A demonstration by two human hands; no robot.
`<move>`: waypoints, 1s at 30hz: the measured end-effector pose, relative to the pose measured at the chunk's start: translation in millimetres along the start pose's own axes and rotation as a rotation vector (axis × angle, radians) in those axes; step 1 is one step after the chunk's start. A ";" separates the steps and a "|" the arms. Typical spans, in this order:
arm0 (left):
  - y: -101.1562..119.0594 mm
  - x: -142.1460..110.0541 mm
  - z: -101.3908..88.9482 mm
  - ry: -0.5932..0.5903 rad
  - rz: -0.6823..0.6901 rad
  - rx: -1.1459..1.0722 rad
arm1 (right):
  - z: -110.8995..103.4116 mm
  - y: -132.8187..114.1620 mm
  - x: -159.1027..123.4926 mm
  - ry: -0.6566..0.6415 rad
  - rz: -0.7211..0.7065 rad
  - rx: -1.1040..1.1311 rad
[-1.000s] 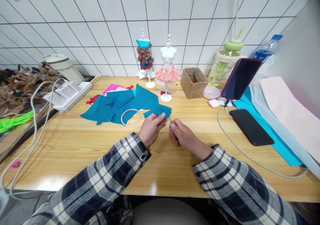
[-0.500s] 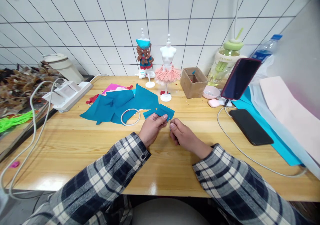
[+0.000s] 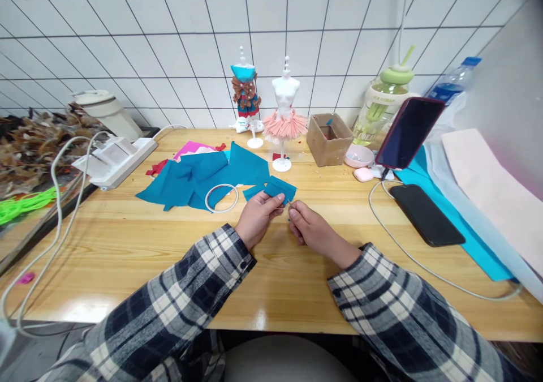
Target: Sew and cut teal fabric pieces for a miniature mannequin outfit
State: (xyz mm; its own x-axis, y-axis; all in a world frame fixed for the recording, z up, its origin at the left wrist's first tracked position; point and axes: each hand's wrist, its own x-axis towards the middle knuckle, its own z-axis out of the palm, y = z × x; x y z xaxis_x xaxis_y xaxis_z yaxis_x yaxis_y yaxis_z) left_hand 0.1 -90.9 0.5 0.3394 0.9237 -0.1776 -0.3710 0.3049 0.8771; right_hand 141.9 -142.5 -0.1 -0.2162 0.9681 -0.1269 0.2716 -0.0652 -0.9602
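Note:
My left hand (image 3: 258, 217) pinches a small teal piece of fabric (image 3: 280, 188) between thumb and fingers, with a folded strip along its upper edge. Close beside it, my right hand (image 3: 313, 227) is closed around a thin metal tool whose narrow tip (image 3: 290, 203) points up at the cloth's lower right edge. The rest of that tool is hidden in the fingers, so I cannot tell its exact kind. Behind my left hand lies a larger crumpled teal fabric (image 3: 190, 178), and a white ring (image 3: 221, 210) rests on its front edge.
Two small mannequins, one in a pink skirt (image 3: 284, 125) and one in a teal top (image 3: 243, 74), stand near the tiled wall. A cardboard box (image 3: 328, 150), pink dish (image 3: 358, 157) and black phone (image 3: 427, 215) are to the right. A white power strip (image 3: 123, 164) sits left.
Both hands stay almost in place. The tool tip in my right hand has shifted very slightly against the edge of the small teal fabric.

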 end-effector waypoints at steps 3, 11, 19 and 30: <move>0.1 0.8 -0.9 0.015 -0.007 0.005 | -1.5 0.5 -0.9 -0.023 0.017 -0.013; 0.4 5.7 -8.2 0.079 0.091 0.174 | -9.1 8.3 2.2 0.168 -0.025 -0.213; 2.1 6.0 -9.5 0.033 0.093 0.264 | -12.6 1.3 1.3 0.122 -0.023 -0.267; 5.0 2.9 -6.2 -0.053 0.042 0.286 | -14.9 3.8 2.8 0.079 -0.014 -0.129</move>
State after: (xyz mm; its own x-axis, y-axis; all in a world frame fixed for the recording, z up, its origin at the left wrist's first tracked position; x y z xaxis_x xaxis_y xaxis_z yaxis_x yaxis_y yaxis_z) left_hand -6.2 -85.2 1.6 0.3766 0.9184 -0.1211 -0.1293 0.1815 0.9749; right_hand 156.2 -136.4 -0.4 -0.1474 0.9851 -0.0890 0.3882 -0.0251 -0.9212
